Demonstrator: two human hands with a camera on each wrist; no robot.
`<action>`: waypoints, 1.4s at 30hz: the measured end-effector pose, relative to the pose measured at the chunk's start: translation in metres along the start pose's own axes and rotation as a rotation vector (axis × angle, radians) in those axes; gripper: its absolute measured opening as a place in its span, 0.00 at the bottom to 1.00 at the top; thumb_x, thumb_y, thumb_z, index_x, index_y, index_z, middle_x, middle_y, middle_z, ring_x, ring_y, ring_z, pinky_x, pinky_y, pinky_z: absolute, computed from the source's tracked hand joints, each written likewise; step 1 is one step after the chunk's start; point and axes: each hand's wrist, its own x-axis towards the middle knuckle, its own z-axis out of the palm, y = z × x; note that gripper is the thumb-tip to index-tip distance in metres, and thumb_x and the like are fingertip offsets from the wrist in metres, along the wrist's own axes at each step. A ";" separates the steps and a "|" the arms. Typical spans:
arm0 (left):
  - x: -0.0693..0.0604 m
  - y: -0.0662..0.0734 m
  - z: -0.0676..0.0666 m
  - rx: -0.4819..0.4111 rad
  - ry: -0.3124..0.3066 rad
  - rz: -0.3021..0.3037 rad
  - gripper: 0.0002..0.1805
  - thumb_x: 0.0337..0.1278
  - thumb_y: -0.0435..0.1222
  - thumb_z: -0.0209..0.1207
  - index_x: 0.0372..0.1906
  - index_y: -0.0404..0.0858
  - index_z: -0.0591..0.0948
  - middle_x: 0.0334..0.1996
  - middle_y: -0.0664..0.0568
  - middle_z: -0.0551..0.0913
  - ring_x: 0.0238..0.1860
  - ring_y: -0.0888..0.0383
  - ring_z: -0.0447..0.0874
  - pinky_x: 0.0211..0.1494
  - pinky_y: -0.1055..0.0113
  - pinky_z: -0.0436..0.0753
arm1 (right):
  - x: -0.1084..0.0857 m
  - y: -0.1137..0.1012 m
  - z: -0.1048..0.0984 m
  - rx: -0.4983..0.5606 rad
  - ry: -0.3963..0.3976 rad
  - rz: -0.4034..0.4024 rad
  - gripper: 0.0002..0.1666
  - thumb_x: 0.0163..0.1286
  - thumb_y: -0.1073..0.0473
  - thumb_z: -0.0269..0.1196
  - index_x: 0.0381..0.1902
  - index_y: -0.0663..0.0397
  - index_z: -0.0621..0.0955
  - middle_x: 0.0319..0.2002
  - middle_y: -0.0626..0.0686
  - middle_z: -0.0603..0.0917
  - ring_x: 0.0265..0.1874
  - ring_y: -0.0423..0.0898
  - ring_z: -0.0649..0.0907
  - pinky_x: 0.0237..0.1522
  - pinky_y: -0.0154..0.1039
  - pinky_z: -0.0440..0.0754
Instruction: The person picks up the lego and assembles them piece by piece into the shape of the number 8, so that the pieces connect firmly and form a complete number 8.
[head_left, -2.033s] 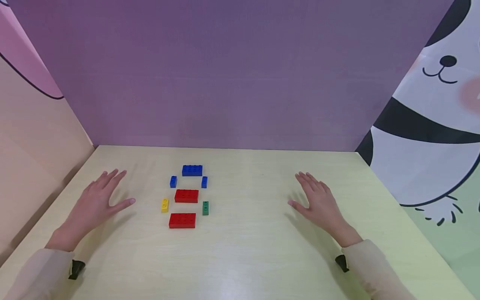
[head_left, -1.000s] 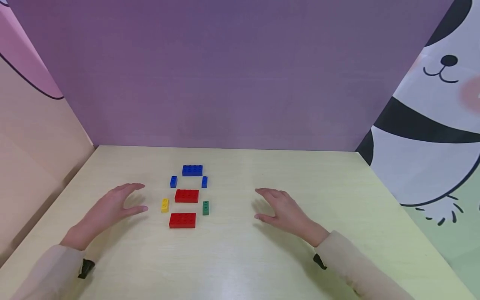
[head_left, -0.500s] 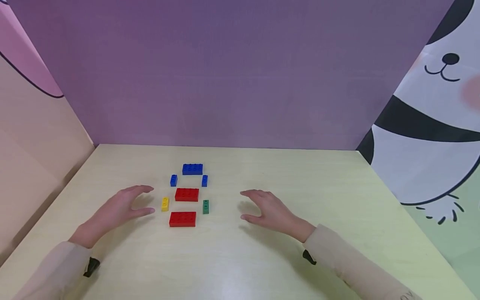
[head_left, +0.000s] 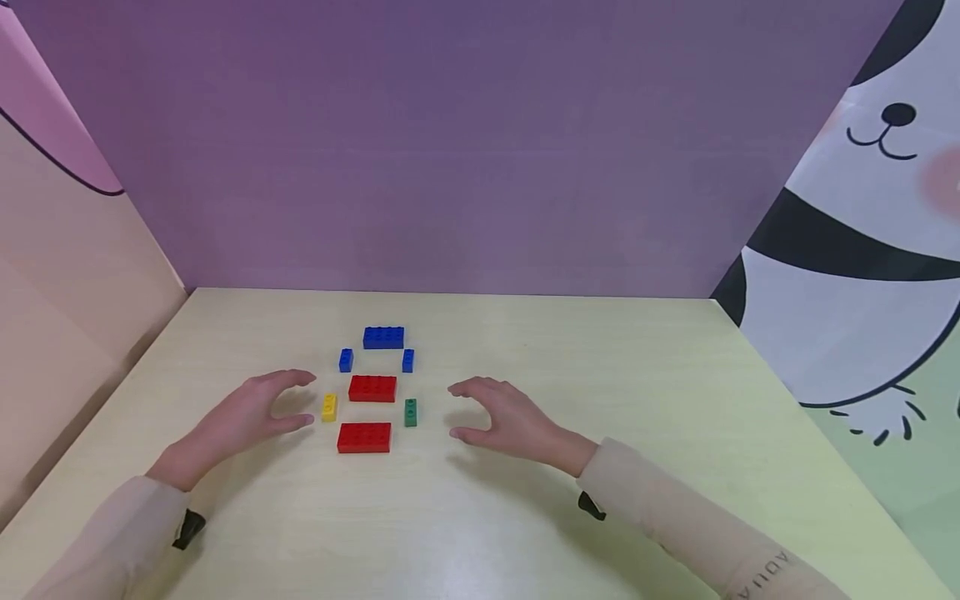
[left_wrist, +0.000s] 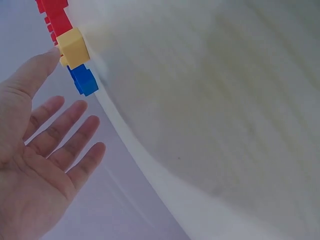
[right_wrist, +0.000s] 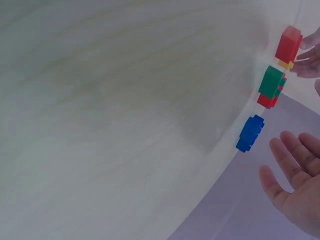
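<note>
Left hand (head_left: 240,418) and right hand (head_left: 519,422) have moved inward.
Thumb and fingers wide apart, the left hand is just left of a yellow brick (head_left: 329,407) on the table (head_left: 465,542); then lie a small blue brick (head_left: 346,361), a near red brick (head_left: 363,438), a far red brick (head_left: 372,389), a large blue brick (head_left: 383,338), a second small blue brick (head_left: 407,361) and a green brick (head_left: 410,412), with the right hand, also wide, beyond.
</note>
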 end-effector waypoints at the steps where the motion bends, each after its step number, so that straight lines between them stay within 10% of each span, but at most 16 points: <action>1: 0.001 0.001 0.000 -0.007 -0.003 0.004 0.30 0.45 0.41 0.67 0.56 0.35 0.73 0.53 0.42 0.77 0.55 0.43 0.74 0.54 0.48 0.75 | 0.001 -0.001 0.001 0.011 -0.004 -0.004 0.31 0.59 0.48 0.63 0.57 0.56 0.72 0.53 0.51 0.78 0.52 0.48 0.77 0.56 0.46 0.73; 42: 0.022 0.011 0.007 -0.103 -0.130 0.031 0.23 0.42 0.34 0.68 0.48 0.35 0.77 0.45 0.45 0.81 0.45 0.50 0.78 0.48 0.56 0.80 | 0.036 -0.050 0.049 0.110 -0.071 0.043 0.22 0.58 0.55 0.65 0.50 0.53 0.75 0.45 0.49 0.81 0.43 0.42 0.80 0.46 0.28 0.77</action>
